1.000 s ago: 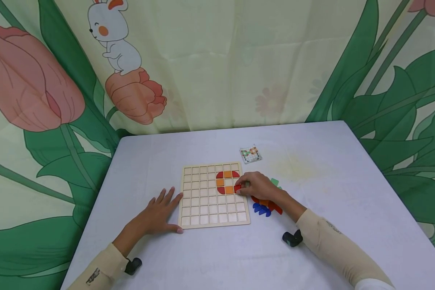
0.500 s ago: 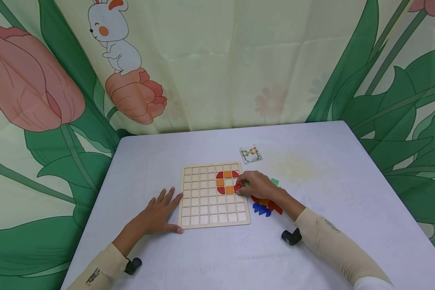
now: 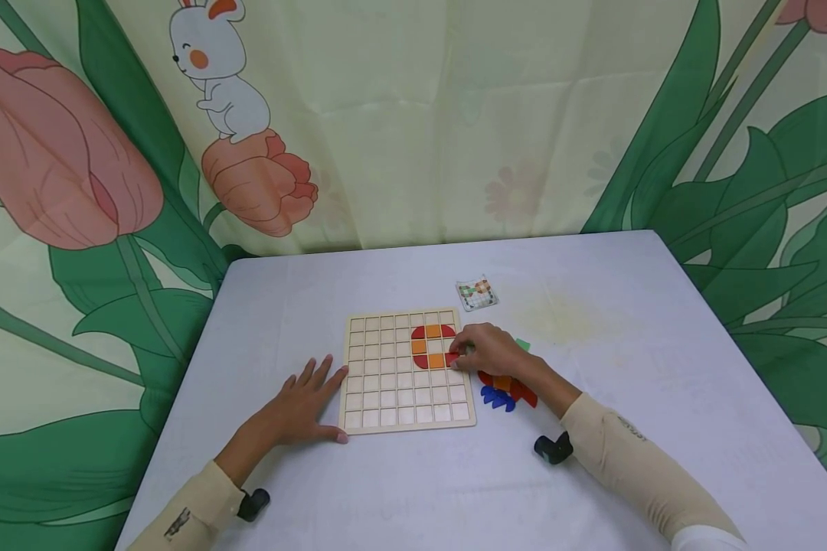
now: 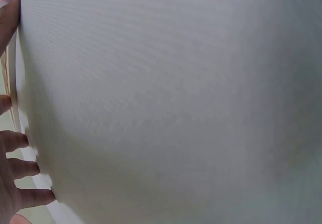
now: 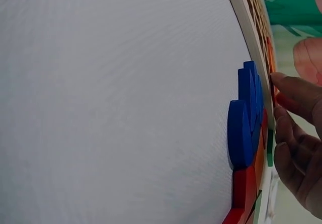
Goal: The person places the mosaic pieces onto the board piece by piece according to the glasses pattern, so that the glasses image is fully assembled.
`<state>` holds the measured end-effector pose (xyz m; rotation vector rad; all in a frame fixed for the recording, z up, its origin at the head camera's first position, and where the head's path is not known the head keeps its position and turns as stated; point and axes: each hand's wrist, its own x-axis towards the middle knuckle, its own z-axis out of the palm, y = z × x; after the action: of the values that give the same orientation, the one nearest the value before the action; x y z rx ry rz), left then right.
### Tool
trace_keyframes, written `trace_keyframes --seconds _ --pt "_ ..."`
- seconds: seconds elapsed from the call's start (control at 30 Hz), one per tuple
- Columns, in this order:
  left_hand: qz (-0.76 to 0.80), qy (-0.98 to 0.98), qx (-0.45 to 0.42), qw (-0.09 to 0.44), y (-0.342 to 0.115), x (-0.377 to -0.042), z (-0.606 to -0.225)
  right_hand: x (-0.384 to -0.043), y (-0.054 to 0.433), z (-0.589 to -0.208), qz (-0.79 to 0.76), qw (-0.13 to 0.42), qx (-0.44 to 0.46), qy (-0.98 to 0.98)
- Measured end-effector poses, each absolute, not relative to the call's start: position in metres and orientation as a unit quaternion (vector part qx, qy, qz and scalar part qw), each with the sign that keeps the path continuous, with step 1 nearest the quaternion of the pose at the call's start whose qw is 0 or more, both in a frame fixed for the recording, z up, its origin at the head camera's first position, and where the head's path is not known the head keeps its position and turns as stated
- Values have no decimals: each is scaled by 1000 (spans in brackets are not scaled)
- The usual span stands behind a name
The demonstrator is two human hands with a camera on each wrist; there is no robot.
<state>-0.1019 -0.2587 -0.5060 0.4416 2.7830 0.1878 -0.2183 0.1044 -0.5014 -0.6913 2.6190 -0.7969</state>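
A wooden grid board [image 3: 396, 383] lies on the white-covered table. Red and orange tiles [image 3: 433, 331] form part of a ring in its upper right cells. My right hand [image 3: 492, 350] is at the board's right edge, pinching a red tile [image 3: 451, 358] between thumb and fingers, right at a cell beside an orange tile. The right wrist view shows a bit of this red tile [image 5: 288, 103] between the fingers; the rest is hidden. My left hand [image 3: 302, 409] lies with fingers spread, fingertips and thumb at the board's left edge.
Loose blue pieces [image 3: 498, 398], with red, orange and green [image 3: 522, 344] ones, lie in a pile right of the board, partly under my right forearm. A small patterned card [image 3: 476, 293] lies beyond the board's upper right corner. A printed curtain [image 3: 413, 153] hangs behind the table.
My right hand has shifted very slightly, and less of the red tile shows at its fingertips. The left hand and the board stay in place.
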Motion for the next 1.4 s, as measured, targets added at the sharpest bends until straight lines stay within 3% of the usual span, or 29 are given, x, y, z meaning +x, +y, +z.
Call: trace_keyframes --seconds 0.47,0.97,1.4 --pt "70 973 151 161 -258 -102 -505 -217 114 -503 -308 157 -262 901" --pt "68 972 152 163 -258 -102 -506 -212 172 -496 -329 237 -254 878" --pt "70 973 155 154 -260 -102 -508 -205 181 -491 -274 268 -269 884"
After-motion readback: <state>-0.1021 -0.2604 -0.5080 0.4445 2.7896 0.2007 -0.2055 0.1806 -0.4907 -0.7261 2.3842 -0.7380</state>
